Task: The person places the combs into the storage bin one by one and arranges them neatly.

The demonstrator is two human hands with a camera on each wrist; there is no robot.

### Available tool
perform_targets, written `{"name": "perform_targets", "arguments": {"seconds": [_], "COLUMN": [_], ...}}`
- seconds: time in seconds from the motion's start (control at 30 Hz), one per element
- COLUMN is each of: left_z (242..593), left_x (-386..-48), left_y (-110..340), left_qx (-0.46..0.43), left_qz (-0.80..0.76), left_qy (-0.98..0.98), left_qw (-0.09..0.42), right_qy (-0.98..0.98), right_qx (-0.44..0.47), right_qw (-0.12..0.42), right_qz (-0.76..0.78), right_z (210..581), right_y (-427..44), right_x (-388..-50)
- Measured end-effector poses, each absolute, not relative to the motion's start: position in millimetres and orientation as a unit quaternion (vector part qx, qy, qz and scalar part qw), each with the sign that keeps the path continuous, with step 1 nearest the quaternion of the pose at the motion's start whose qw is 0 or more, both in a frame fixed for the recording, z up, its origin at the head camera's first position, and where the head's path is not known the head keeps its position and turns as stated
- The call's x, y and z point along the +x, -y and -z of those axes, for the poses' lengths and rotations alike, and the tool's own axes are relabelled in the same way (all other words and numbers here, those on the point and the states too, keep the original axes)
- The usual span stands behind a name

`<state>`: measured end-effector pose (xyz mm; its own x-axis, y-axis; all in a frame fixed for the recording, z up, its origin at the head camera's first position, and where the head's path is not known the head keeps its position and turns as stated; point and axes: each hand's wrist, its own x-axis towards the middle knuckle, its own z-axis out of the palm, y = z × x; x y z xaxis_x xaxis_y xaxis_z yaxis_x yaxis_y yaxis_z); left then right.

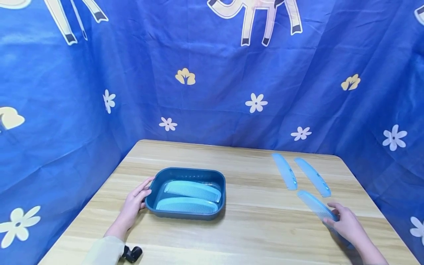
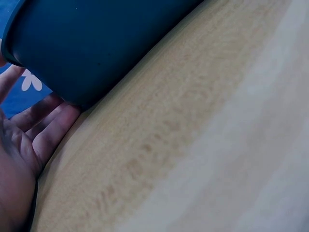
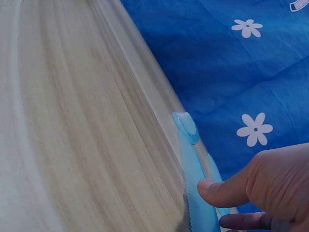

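A dark teal plastic basin (image 1: 185, 216) stands on the table with two light-blue combs (image 1: 193, 190) lying flat inside it. My left hand (image 1: 133, 200) rests against the basin's left end. Its fingers are mostly extended, touching the rim and the outer wall, and the left wrist view shows fingertips low at the basin's corner. At the right, my right hand (image 1: 344, 222) pinches a translucent blue comb (image 1: 313, 202) between thumb and fingers. Part of that comb is hidden by the hand. In the right wrist view the thumb overlaps the comb (image 3: 195, 193).
Two more blue combs, a left one (image 1: 285, 171) and a right one (image 1: 313, 176), lie on the wooden table (image 1: 251, 228) toward its far right. A small black object (image 1: 132, 254) shows by the left sleeve. Blue patterned cloth (image 1: 215, 92) hangs around the table.
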<state>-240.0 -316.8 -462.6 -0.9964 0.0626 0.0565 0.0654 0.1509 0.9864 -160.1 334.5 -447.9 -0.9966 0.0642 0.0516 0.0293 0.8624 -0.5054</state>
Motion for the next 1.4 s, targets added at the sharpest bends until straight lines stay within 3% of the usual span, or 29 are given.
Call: {"name": "perform_targets", "arguments": {"seconds": [0.87,1.4], "left_z": [466.4,462.8], "left_x": [-241.7,-239.1], "left_y": [317.7,314.5], "left_qx": [-0.041,-0.042], "left_qz": [0.657,0.654], "left_qy": [0.753,0.755], "left_qw": [0.004,0.009], "right_qy": [0.970,0.951], "right_qx": [-0.030,-0.050], "right_qw": [0.032,0.014], "right_qz": [-0.241,-0.305], "right_z": [449.9,437.2], "right_y": [-337.3,-331.1], "right_x": [-166.0,-160.0]}}
